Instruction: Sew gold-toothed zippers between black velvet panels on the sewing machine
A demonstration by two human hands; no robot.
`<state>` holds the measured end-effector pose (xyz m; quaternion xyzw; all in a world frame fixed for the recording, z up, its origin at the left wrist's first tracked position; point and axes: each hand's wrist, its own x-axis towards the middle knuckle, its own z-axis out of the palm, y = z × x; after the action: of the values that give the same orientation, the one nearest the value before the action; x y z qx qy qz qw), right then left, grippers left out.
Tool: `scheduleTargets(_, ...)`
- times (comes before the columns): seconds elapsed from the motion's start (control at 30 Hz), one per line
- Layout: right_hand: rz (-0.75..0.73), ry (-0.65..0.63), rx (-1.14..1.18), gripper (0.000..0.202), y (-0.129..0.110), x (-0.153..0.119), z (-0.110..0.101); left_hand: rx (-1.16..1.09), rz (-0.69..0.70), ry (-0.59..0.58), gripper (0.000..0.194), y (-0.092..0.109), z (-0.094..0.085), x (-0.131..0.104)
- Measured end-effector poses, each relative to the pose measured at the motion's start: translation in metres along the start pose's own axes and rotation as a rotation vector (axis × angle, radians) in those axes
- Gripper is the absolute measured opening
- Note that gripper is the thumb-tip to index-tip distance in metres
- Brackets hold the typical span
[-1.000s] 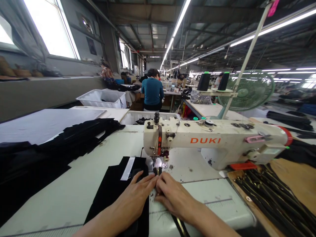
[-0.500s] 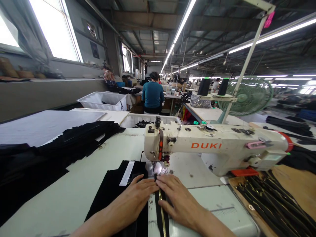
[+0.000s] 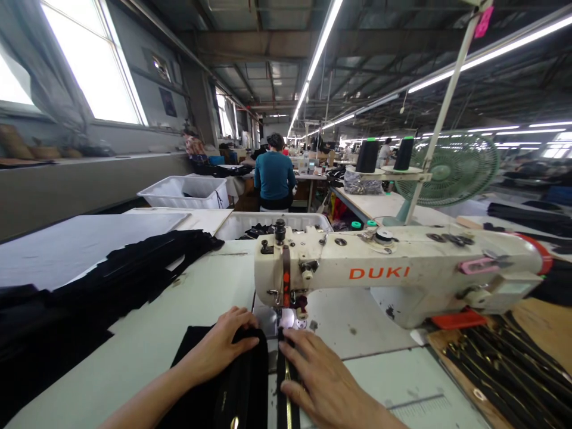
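Note:
My left hand [image 3: 227,342] is closed on the upper part of a black fabric piece [image 3: 245,387], with the thumb on top and the other fingertips hidden over its far edge. The piece shows a rounded, folded edge, and a small gold part shows at the bottom of the picture. My right hand [image 3: 319,369] lies with fingers stretched and thumb apart over a black zipper strip with gold teeth [image 3: 288,372]. The strip's upper end is just in front of the needle area of a white sewing machine [image 3: 330,265]. A narrow gap separates strip and fabric piece.
A heap of black fabric [image 3: 134,268] lies on the left of the table. More gold-toothed zippers [image 3: 504,363] lie on brown board at right. Beyond stand white bins [image 3: 185,190], thread cones [image 3: 367,156], a green fan [image 3: 447,170] and a seated person in teal [image 3: 274,176].
My left hand has moved left, away from the zipper strip, and taken hold of the fabric piece. The white strip on that fabric no longer shows. My right hand stays on the zipper strip.

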<state>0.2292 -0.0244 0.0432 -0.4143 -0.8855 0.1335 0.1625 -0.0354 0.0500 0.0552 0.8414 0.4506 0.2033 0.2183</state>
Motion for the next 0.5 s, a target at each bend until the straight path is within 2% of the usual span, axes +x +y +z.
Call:
scheduleTargets(0.17,-0.027,0.040,-0.018,0.061,0.000,0.000,0.005,-0.015,0.000,0.129,0.017,0.014,0.012,0.001)
scheduleTargets(0.3,-0.012,0.054,0.014,0.059,-0.003,0.001,0.003,0.084,-0.003,0.282,0.034,0.030,0.032,-0.019)
scheduleTargets(0.37,-0.028,0.048,0.000,0.058,-0.002,0.001,0.002,0.188,0.104,0.283,0.039,0.036,0.043,-0.036)
scheduleTargets(0.5,-0.097,0.102,-0.075,0.051,0.002,0.001,0.009,0.514,0.361,0.280,0.068,0.042,0.059,-0.056)
